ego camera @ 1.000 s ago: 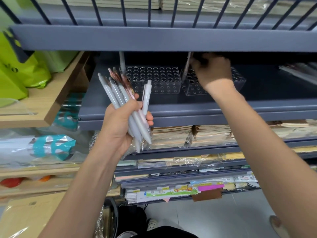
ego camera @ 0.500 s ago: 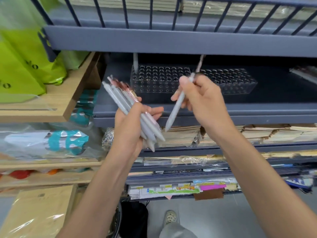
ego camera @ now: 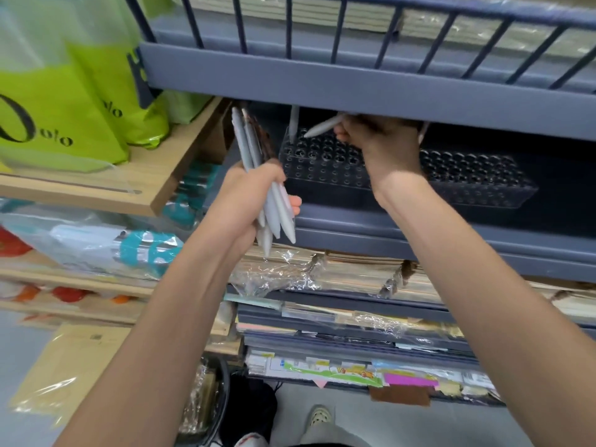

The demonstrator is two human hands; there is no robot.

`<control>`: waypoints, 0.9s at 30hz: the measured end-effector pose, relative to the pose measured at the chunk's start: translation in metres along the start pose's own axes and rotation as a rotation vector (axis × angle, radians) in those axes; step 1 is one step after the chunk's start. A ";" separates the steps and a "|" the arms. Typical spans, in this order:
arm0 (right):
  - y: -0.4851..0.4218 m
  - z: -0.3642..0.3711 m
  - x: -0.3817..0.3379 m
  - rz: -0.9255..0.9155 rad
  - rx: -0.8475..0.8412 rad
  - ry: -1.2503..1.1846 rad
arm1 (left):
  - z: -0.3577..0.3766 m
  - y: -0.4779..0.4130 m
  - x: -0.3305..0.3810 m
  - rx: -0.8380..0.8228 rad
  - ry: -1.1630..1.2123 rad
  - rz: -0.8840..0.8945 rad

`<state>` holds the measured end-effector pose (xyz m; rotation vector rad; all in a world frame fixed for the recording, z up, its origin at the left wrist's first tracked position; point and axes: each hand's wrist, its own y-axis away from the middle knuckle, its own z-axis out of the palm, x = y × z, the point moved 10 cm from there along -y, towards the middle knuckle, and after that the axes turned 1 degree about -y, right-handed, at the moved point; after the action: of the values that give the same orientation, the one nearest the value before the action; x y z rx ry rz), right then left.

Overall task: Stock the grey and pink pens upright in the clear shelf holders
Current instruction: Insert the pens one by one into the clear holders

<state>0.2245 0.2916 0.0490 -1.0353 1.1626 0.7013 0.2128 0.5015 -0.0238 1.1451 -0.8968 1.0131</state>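
Note:
My left hand [ego camera: 248, 195] grips a bundle of grey and pink pens [ego camera: 254, 150], tips pointing down, just left of the shelf. Two clear holders full of round holes sit side by side on the grey shelf: the left holder [ego camera: 322, 166] and the right holder [ego camera: 477, 179]. My right hand [ego camera: 377, 140] is under the upper shelf, above the left holder, pinching one grey pen [ego camera: 322, 125] that lies tilted with its tip toward the left. One grey pen [ego camera: 293, 124] stands upright in the left holder's far left corner. Another pen [ego camera: 423, 132] stands just right of my hand.
The upper shelf's grey front edge [ego camera: 354, 88] hangs low over the holders. Green bags [ego camera: 64, 101] sit on a wooden shelf at the left. Wrapped paper stacks [ego camera: 354, 275] fill the shelves below. Shoes show on the floor.
My right hand has carried a single grey pen from in front of the shelf up and in over the left holder. The left hand's bundle has turned more upright.

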 end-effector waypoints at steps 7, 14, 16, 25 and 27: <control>-0.018 0.030 0.003 -0.048 -0.060 0.329 | -0.003 0.002 0.000 -0.015 -0.001 0.003; -0.018 0.062 -0.005 -0.140 -0.132 0.631 | -0.006 0.006 -0.003 -0.022 0.002 0.012; -0.013 0.070 -0.011 -0.211 -0.139 0.675 | -0.008 0.006 -0.004 -0.011 0.025 0.012; -0.015 0.080 -0.003 -0.211 -0.147 0.653 | -0.019 0.013 -0.007 -0.063 0.126 0.069; -0.015 0.077 -0.001 -0.209 -0.151 0.639 | -0.019 0.015 -0.006 -0.086 0.147 0.087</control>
<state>0.2677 0.3567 0.0588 -1.5497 1.5274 0.2935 0.1972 0.5209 -0.0289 0.9533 -0.8695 1.1041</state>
